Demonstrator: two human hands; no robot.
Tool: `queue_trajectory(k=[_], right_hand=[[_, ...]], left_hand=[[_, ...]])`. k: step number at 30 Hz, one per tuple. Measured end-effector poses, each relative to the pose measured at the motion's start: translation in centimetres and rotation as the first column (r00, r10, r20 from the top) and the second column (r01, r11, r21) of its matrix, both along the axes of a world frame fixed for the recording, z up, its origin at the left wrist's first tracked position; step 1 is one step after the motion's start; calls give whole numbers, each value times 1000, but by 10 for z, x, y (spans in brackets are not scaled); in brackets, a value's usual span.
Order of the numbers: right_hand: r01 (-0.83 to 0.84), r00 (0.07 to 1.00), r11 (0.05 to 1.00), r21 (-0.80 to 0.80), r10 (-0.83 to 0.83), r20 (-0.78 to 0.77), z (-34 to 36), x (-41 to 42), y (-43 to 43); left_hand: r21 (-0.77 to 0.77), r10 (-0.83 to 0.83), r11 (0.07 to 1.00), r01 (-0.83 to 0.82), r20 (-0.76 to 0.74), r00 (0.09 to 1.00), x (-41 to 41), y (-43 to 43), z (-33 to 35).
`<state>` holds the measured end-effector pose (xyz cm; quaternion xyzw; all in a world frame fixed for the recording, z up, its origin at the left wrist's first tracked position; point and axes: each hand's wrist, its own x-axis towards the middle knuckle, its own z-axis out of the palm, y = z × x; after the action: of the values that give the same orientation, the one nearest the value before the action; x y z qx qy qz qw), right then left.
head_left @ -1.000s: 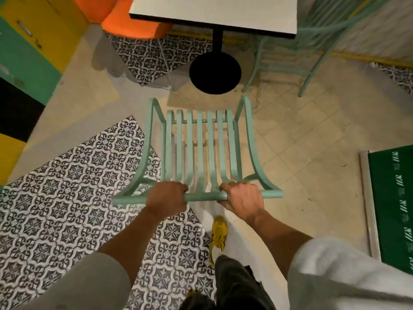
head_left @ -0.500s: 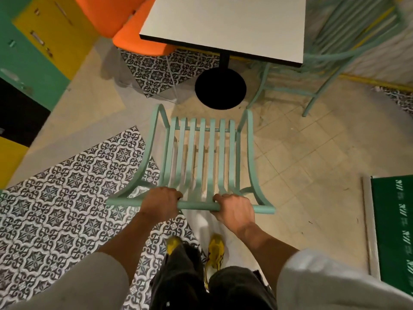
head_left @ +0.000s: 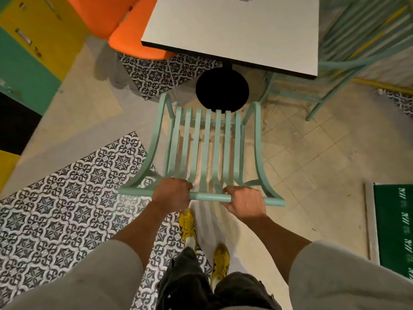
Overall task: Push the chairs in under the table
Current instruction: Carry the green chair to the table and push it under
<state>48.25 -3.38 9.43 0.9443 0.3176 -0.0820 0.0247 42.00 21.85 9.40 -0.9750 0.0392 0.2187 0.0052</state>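
Left hand (head_left: 172,192): gripping mint slatted chair (head_left: 207,148) top rail.
Right hand (head_left: 244,201): clamping same rail.
Chair position: fronting desk (head_left: 234,30), touching black pedestal base (head_left: 222,89).
Technique: pushing straight, evenly, steering legs past base.

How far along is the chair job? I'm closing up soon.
Done, it seems: the orange chair has its seat partly under the table. In hand: left hand and right hand grip the slatted green chair, short of the table. Left: that push, perhaps the second green chair.
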Motion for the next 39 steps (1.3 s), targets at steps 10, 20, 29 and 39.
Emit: queue_trajectory(k=[10,20,29,39], right_hand=[[106,993,993,-41,-108,-56,3,70,49],[169,974,984,-57,-176,-144,6,135,74],[166,977,986,-33,-169,-131,-2,171,76],[114,993,993,30,-114,-5,1,208,77]], left_hand=[[92,-107,990,107,-3,994,79,50,7],[81,-155,985,155,-17,988,156,74,7],[-32,-73,997,73,-16,997,197,81,3],[-35,-130,991,132,57,990,239,88,-4]])
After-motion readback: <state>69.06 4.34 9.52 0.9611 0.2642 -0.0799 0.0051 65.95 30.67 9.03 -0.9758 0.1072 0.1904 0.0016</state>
